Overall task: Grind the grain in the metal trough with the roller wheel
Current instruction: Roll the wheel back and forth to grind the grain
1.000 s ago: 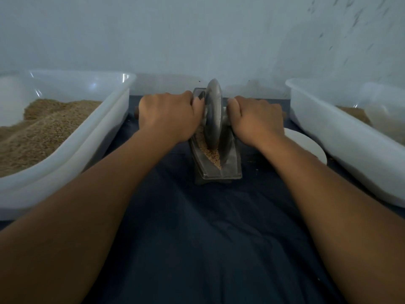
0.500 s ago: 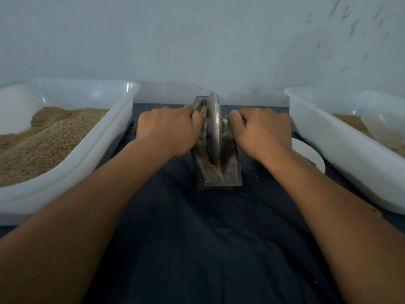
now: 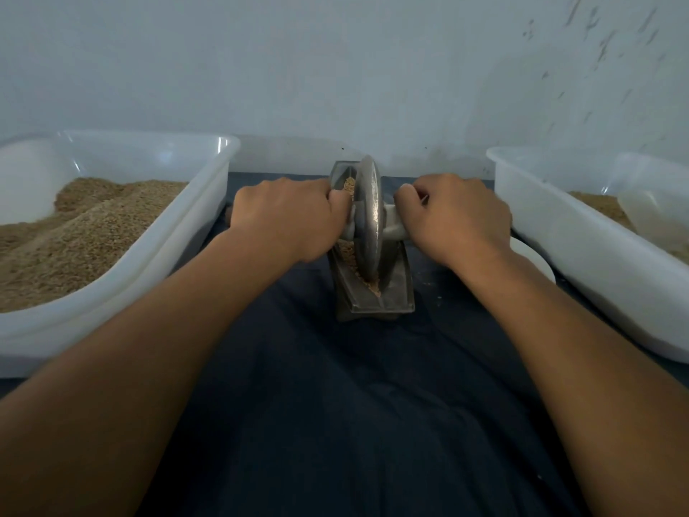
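A narrow metal trough (image 3: 395, 296) lies lengthwise on the dark cloth, with brown grain (image 3: 348, 253) in its groove. The grey roller wheel (image 3: 367, 214) stands upright on edge in the trough. My left hand (image 3: 287, 218) grips the axle handle on the wheel's left side. On the right, my right hand (image 3: 458, 218) grips the other handle, a short piece of which shows beside the wheel. Some grain (image 3: 348, 184) also shows at the trough's far end, behind the wheel.
A large white tub (image 3: 186, 233) heaped with grain stands at the left. Another white tub (image 3: 581, 248) with grain and a clear scoop (image 3: 648, 203) stands at the right. A white plate (image 3: 533, 259) lies beside it. A wall rises just behind the trough.
The wheel has rolled towards me along the trough, from its far part to nearer the middle, with both hands still on the handles. The camera tilted slightly.
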The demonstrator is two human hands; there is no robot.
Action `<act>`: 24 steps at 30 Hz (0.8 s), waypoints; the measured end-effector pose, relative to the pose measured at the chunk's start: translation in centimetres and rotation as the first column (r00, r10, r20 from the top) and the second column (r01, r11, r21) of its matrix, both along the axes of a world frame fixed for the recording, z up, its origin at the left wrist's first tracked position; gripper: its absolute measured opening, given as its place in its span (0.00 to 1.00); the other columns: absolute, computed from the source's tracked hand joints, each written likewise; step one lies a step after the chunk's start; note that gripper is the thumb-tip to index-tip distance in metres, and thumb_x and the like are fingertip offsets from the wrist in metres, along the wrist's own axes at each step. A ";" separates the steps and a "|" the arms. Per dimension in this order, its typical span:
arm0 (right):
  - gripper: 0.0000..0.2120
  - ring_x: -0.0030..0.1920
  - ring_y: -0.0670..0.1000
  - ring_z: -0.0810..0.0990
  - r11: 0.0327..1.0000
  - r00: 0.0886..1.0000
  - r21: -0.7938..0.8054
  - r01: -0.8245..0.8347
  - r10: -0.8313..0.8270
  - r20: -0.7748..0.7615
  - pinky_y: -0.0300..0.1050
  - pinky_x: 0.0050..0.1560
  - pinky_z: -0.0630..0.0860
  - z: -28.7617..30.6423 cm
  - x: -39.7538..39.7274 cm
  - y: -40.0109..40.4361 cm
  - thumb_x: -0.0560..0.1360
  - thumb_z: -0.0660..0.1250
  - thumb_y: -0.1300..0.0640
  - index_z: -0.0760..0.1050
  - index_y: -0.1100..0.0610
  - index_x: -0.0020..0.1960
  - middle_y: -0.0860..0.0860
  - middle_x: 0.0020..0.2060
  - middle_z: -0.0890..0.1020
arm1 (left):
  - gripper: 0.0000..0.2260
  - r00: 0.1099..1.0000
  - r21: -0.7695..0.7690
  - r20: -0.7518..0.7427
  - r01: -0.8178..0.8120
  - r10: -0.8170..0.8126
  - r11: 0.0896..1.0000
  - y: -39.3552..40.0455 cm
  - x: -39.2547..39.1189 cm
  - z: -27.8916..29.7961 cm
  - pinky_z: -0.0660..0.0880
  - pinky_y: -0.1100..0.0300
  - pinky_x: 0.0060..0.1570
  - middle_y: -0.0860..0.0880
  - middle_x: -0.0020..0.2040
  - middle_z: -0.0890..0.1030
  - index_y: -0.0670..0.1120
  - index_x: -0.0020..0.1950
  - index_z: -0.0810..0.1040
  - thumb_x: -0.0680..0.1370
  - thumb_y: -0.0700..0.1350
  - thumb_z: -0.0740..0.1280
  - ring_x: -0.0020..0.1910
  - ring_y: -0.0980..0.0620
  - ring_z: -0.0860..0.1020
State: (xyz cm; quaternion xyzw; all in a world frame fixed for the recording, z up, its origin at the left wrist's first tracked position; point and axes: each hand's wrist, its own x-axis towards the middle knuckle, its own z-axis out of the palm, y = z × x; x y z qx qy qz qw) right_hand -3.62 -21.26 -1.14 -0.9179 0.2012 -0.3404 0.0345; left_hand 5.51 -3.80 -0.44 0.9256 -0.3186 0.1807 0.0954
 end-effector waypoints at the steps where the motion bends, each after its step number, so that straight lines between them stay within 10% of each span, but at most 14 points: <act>1: 0.21 0.29 0.51 0.71 1.000 1.000 0.001 0.003 -0.003 0.005 0.42 0.30 0.61 0.0 0.0 0.0 0.78 0.54 0.46 0.72 0.55 0.33 0.50 0.27 0.74 | 0.18 1.000 -0.008 0.006 -0.001 0.001 1.000 0.0 0.0 0.0 0.67 0.51 0.42 0.50 0.36 0.71 0.52 0.38 0.67 0.79 0.58 0.45 0.39 0.46 0.72; 24: 0.22 0.28 0.51 0.70 0.999 0.997 0.032 0.018 -0.020 0.074 0.43 0.30 0.61 0.0 -0.3 -0.2 0.75 0.53 0.46 0.71 0.56 0.29 0.50 0.25 0.73 | 0.23 0.996 -0.094 0.076 -0.044 0.052 0.995 0.1 -0.3 0.6 0.65 0.54 0.37 0.51 0.33 0.72 0.52 0.45 0.78 0.78 0.62 0.47 0.31 0.51 0.68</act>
